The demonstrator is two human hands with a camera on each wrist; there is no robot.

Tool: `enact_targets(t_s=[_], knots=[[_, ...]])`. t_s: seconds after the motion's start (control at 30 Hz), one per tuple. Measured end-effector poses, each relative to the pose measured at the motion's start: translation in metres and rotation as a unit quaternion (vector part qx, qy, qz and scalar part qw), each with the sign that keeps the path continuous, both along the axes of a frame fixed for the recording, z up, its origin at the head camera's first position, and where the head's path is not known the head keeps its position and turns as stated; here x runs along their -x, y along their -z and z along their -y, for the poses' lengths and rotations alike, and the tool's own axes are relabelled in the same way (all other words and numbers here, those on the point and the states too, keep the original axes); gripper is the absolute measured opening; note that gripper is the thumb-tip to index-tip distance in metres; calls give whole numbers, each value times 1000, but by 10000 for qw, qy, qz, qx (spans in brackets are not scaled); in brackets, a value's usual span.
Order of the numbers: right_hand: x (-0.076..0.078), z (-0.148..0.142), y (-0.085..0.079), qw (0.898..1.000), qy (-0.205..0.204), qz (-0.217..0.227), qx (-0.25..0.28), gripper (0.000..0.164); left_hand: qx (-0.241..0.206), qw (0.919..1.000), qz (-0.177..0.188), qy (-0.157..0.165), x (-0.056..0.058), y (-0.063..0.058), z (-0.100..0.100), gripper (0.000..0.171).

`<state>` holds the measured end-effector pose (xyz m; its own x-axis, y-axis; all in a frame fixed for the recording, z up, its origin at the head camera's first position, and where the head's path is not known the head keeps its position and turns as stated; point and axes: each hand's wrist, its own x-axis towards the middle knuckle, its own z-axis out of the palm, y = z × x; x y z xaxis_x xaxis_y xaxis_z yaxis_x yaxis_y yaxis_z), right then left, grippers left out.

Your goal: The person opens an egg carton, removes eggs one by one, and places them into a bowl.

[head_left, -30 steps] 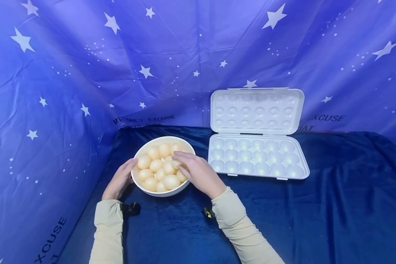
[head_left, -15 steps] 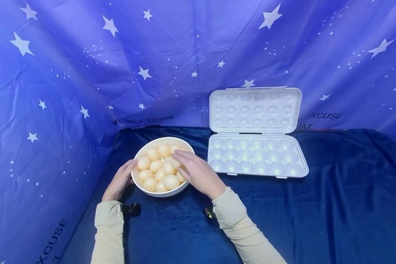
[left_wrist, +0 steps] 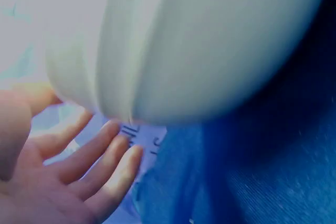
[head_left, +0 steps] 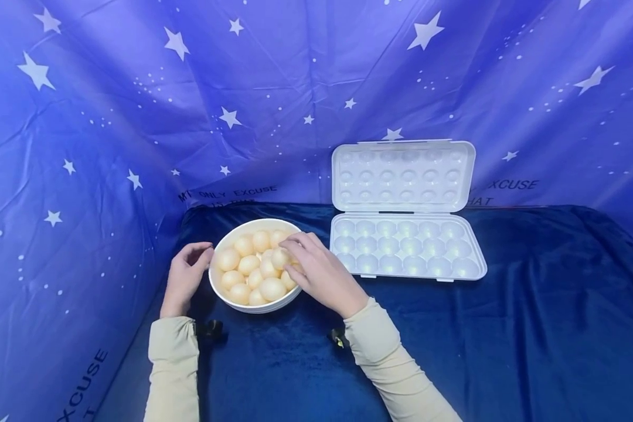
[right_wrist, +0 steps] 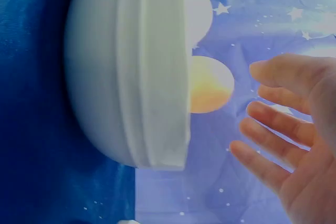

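Note:
A white bowl point(head_left: 266, 308) full of cream-coloured eggs point(head_left: 249, 265) stands on the table. By its left rim is my left hand point(head_left: 184, 278), fingers loosely bent and holding nothing. In the left wrist view its fingers are spread beside the blurred bowl wall point(left_wrist: 189, 51); whether a fingertip touches it, I cannot tell. Over the bowl's right side hovers my right hand point(head_left: 324, 272), its fingertips near an egg point(head_left: 281, 258). The right wrist view shows an egg point(right_wrist: 210, 85) rising above the rim, apart from the spread fingers of that hand point(right_wrist: 294, 124).
To the right of the bowl lies a white egg box point(head_left: 408, 246) with rows of hollows, its lid point(head_left: 401, 179) raised against the star-patterned cloth point(head_left: 274, 76). Dark blue velvety cloth point(head_left: 538, 316) covers the table.
My left hand has come off the bowl's side and shifted slightly left, its thumb now nearer the fingers. My right hand's fingers have lifted a little. The view has shifted slightly.

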<state>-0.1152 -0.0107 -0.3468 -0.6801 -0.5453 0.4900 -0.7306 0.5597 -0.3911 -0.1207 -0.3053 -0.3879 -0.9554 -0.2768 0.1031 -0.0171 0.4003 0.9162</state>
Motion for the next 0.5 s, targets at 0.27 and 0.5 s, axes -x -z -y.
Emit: enact_targets(t_s=[0.27, 0.5], knots=[[0, -26, -15, 9994, 273, -8, 231, 34, 898, 9878, -949, -849, -1, -22, -25, 20], [-4, -71, -28, 9976, 692, -62, -14, 39, 1114, 9775, -1767, -308, -8, -48, -58, 13]])
